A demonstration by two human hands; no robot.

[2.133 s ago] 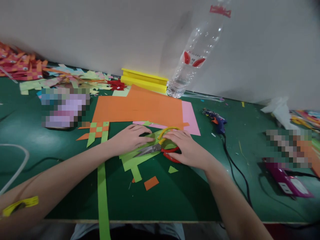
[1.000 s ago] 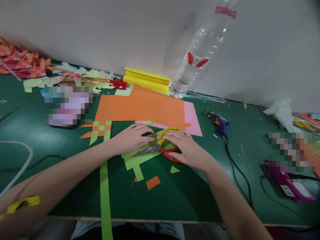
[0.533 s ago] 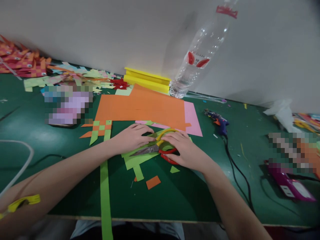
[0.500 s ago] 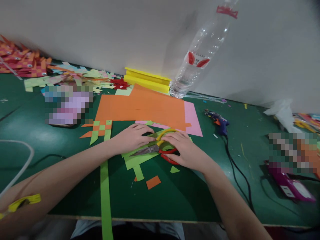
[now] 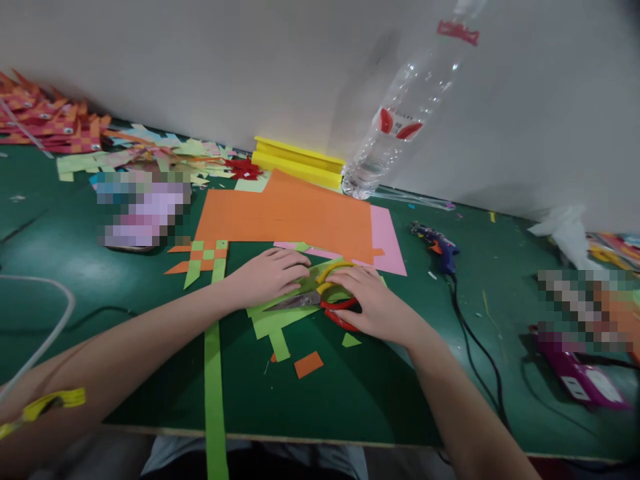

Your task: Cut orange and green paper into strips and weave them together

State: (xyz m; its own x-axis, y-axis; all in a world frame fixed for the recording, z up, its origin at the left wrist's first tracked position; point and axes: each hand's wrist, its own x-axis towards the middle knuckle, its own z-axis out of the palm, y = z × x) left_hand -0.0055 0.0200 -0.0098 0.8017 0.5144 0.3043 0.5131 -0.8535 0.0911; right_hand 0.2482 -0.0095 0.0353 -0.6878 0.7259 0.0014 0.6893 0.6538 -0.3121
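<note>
My right hand (image 5: 373,303) is around the handles of the scissors (image 5: 299,301), one handle yellow and one red, with the thumb at the red one. The blades point left, over green paper pieces (image 5: 265,325). My left hand (image 5: 270,277) lies on the green paper above the blades, fingers stretched out and slightly curved. Under my left forearm runs a long green paper strip (image 5: 215,393) that hangs past the table's front edge. It joins a small woven green and orange piece (image 5: 205,255). An orange scrap (image 5: 309,365) and a green triangle (image 5: 351,340) lie in front.
Orange sheets (image 5: 280,213) and a pink sheet (image 5: 390,243) lie behind my hands. A plastic bottle (image 5: 393,127) leans against the wall beside a yellow folded strip (image 5: 297,162). A glue gun (image 5: 437,247) with its cord is at right, a phone (image 5: 147,213) at left.
The view has shifted slightly, so everything sits a little further right in the picture. Both hands and the scissors keep nearly the same place on the green paper.
</note>
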